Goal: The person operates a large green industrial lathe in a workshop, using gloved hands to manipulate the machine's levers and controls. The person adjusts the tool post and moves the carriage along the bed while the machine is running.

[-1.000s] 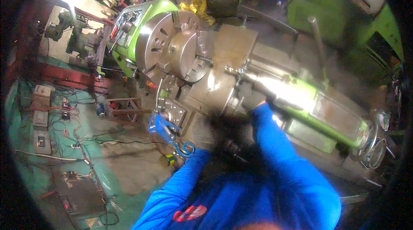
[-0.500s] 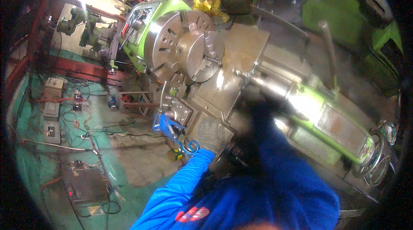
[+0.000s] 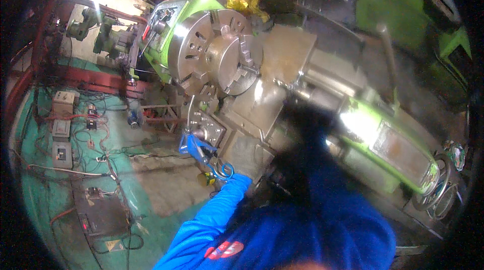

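Observation:
I am at a green lathe. My left hand, in a grey glove at the end of a bright blue sleeve, rests on the metal carriage block; its fingers blend into the grey metal. My right arm, in a dark blue sleeve, reaches up toward the tailstock. Deep shadow hides the right hand and anything it holds. A slim tool sticks out of the tailstock spindle toward the jawed chuck. The tool's tip stands a little apart from the chuck face.
A blue clamp-like tool with a ring handle lies left of my left hand, beside a round metal fitting. A handwheel is at the far right. Cables and grey electrical boxes lie on the green floor. A yellow bag sits behind the chuck.
My left hand stays at the carriage block. My right arm has shifted slightly, and the tailstock spindle looks more shaded. The tool and chuck show little difference.

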Demonstrator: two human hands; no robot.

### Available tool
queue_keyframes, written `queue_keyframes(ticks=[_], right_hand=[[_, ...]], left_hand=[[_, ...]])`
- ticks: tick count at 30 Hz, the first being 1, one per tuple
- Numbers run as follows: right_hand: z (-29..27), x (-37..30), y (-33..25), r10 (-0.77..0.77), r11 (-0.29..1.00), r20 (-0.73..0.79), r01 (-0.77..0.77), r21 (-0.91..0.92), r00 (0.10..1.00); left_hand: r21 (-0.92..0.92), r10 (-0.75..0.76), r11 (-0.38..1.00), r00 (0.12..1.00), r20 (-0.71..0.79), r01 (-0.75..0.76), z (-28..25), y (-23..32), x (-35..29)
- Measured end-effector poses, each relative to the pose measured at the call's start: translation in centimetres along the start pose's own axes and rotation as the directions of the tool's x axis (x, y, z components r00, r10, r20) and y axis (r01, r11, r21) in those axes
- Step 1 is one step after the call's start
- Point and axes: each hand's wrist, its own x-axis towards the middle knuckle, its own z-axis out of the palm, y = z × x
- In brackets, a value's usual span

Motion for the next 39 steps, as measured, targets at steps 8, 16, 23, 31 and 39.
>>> queue_keyframes(ticks=[8, 16, 23, 31, 39], right_hand=[[2.7, 0.6, 1.4, -0.034, 0.909, -0.144, 0.091, 0.407, 0.989], [8.8, 4.7, -1.2, 0.371, 0.928, -0.324, -0.340, 0.150, 0.870], [4.2, 4.5, -3.7, 0.187, 0.890, -0.112, -0.216, -0.402, 0.976], [-1.2, 4.3, -9.0, 0.215, 0.634, 0.162, -0.012, -0.773, 0.963], [-1.7, 2.7, -2.4, -0.001, 0.684, 0.135, 0.099, -0.723, 0.991]], left_hand=[[-0.047, -0.015, 0.999, 1.000, -0.027, 0.014, 2.8, -2.1, 0.0], [-0.141, -0.021, 0.990, 1.000, -0.019, 0.019, 0.5, -1.4, 1.0], [-0.156, -0.053, 0.986, 0.999, -0.011, 0.050, 0.7, -1.2, 0.7], [-0.166, -0.084, 0.983, 0.996, -0.003, 0.083, 1.0, -1.1, -0.3], [-0.116, -0.138, 0.982, 0.983, 0.121, 0.152, 2.3, -1.2, 0.1]])
